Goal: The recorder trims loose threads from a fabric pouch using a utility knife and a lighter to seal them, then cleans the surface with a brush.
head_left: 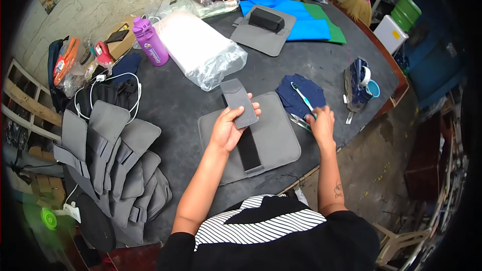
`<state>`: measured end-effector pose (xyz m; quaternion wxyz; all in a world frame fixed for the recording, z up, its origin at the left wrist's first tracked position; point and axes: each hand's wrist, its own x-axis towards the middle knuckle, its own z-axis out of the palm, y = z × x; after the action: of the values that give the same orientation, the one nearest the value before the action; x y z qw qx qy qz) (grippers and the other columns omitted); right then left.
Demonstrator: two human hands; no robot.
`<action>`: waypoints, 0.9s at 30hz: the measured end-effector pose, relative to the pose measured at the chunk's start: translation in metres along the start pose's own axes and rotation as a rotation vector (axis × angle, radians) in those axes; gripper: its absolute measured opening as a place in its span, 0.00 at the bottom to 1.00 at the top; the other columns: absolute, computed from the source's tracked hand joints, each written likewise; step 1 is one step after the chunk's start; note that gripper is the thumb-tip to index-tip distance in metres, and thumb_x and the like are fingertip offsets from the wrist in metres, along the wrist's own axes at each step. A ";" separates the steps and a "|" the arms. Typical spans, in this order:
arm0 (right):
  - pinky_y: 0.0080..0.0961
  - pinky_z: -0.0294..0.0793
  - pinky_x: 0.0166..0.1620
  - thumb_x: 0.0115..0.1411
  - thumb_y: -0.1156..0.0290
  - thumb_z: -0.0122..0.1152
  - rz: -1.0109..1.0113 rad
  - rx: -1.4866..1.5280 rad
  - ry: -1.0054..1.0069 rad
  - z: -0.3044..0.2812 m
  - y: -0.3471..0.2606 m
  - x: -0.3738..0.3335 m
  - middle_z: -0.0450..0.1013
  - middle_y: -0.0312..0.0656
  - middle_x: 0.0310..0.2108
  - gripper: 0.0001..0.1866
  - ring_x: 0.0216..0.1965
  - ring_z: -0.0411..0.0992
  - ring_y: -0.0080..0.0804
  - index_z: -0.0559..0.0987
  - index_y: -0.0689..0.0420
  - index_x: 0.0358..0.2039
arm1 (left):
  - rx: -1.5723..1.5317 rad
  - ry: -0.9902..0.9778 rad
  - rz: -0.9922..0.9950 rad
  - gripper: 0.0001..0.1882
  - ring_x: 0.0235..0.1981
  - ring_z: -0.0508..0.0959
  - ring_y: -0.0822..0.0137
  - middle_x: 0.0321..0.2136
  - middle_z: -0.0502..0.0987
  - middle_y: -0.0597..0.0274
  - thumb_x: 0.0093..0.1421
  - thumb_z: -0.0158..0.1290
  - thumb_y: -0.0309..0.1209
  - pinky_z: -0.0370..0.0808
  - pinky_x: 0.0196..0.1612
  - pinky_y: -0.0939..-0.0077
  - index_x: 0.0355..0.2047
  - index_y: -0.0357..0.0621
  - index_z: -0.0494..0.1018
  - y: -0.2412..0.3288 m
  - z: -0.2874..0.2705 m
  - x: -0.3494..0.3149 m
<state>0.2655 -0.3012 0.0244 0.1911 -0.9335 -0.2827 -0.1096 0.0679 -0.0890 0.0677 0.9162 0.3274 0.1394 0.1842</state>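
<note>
My left hand grips a grey fabric flap, thumb on its ribbed face. Below it, a grey padded panel with rounded corners lies flat on the table, a black strip running down its middle. My right hand is at the panel's right, fingers pinched round the handle end of a toothbrush. The toothbrush lies at a slant over a folded navy cloth. Close under those fingers is a small metal cutting tool, partly hidden by the hand.
A heap of grey panels fills the table's left side. Farther back are a purple bottle, a plastic-wrapped white stack, another grey panel with a black block, and blue bags. A dark pouch stands near the right edge.
</note>
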 end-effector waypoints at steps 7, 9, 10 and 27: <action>0.34 0.66 0.48 0.52 0.73 0.62 0.021 0.106 0.054 0.009 -0.001 0.007 0.69 0.44 0.37 0.12 0.43 0.67 0.39 0.75 0.59 0.38 | -0.092 -0.063 0.021 0.23 0.47 0.75 0.53 0.46 0.73 0.46 0.68 0.39 0.36 0.73 0.53 0.58 0.62 0.45 0.57 -0.002 -0.010 0.016; 0.25 0.67 0.42 0.60 0.70 0.56 0.130 0.992 0.078 0.006 -0.029 0.006 0.69 0.38 0.35 0.11 0.38 0.67 0.28 0.72 0.58 0.42 | -0.083 -0.061 0.033 0.23 0.48 0.74 0.51 0.47 0.72 0.44 0.69 0.37 0.37 0.72 0.53 0.57 0.63 0.47 0.56 0.000 -0.001 0.021; 0.20 0.66 0.39 0.65 0.67 0.48 0.055 1.063 0.018 -0.012 -0.062 0.001 0.68 0.36 0.34 0.11 0.35 0.65 0.23 0.72 0.58 0.43 | -0.075 -0.051 0.044 0.23 0.49 0.74 0.49 0.47 0.72 0.42 0.69 0.35 0.38 0.72 0.54 0.56 0.63 0.48 0.54 0.002 0.000 0.020; 0.19 0.70 0.28 0.53 0.79 0.59 -0.189 1.085 -0.032 0.004 -0.169 -0.018 0.72 0.40 0.25 0.09 0.25 0.71 0.19 0.68 0.63 0.32 | -0.085 -0.069 0.100 0.25 0.50 0.72 0.45 0.49 0.69 0.37 0.69 0.31 0.40 0.69 0.56 0.54 0.62 0.45 0.53 0.008 -0.004 0.026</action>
<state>0.1555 -0.1785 0.0646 0.6300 -0.6732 -0.3840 0.0496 0.0873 -0.0705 0.0664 0.9231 0.3012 0.0830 0.2242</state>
